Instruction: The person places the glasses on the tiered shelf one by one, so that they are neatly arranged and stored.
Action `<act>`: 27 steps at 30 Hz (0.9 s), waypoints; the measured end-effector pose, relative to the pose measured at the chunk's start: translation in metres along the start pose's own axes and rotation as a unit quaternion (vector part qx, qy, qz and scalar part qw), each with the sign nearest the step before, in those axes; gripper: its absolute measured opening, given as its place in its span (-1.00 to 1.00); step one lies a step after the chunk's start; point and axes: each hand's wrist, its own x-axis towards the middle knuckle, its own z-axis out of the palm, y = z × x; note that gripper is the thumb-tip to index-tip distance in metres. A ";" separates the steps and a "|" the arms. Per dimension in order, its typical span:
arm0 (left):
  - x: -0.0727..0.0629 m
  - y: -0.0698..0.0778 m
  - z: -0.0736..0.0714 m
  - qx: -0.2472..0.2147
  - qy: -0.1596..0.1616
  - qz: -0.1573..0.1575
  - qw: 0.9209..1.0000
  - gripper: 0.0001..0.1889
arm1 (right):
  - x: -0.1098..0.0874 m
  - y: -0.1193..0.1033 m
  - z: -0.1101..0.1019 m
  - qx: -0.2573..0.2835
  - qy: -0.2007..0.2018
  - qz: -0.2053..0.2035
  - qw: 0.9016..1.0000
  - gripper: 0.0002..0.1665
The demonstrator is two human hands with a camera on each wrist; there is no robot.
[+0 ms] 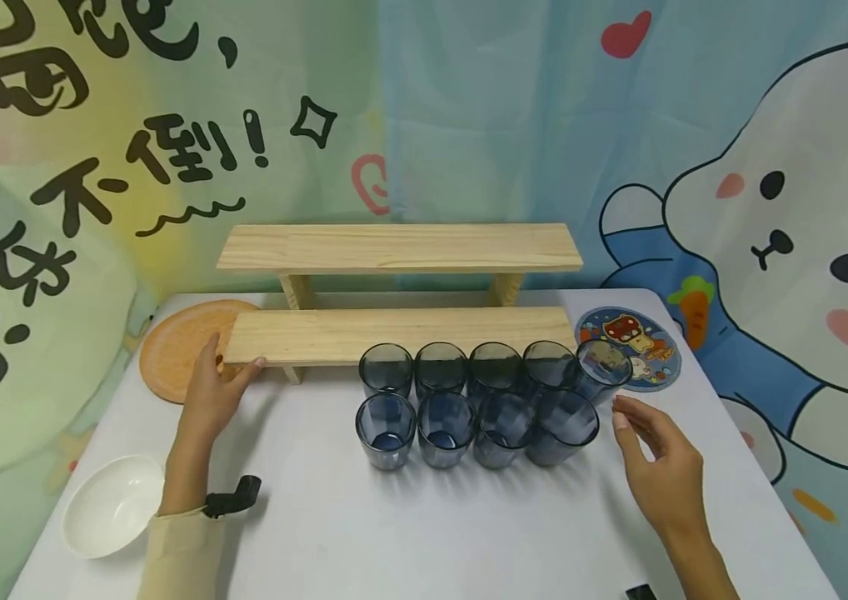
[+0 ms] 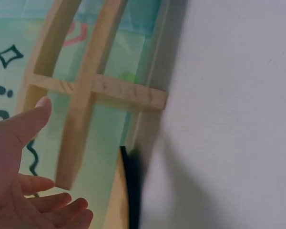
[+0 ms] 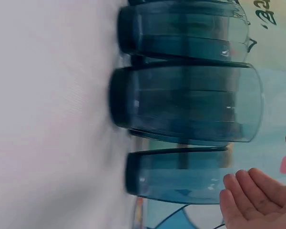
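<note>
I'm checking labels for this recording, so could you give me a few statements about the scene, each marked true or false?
1. Nine tinted glasses stand on the table. True.
2. The right hand is wrapped around a glass. False: its fingers are extended beside the rightmost glass.
3. The left hand is at the left end of the lower wooden shelf. True.
4. The white bowl stands on the upper shelf. False: it stands on the table, at the left.
5. The round orange mat lies left of the round blue mat. True.
</note>
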 end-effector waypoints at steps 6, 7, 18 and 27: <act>0.002 -0.011 0.002 -0.032 -0.002 -0.029 0.999 0.10 | -0.015 0.010 0.014 0.049 -0.055 0.033 0.997 -0.54; 0.003 -0.013 0.003 -0.033 -0.001 -0.028 0.999 0.10 | -0.017 0.011 0.016 0.060 -0.064 0.033 0.996 -0.51; 0.004 -0.017 0.007 -0.049 0.004 0.012 0.999 -0.03 | -0.019 0.020 0.029 0.119 -0.142 0.045 0.982 -0.06; 0.005 -0.015 0.012 -0.054 -0.002 0.009 0.999 -0.05 | -0.016 0.025 0.036 0.136 -0.161 0.053 0.976 -0.02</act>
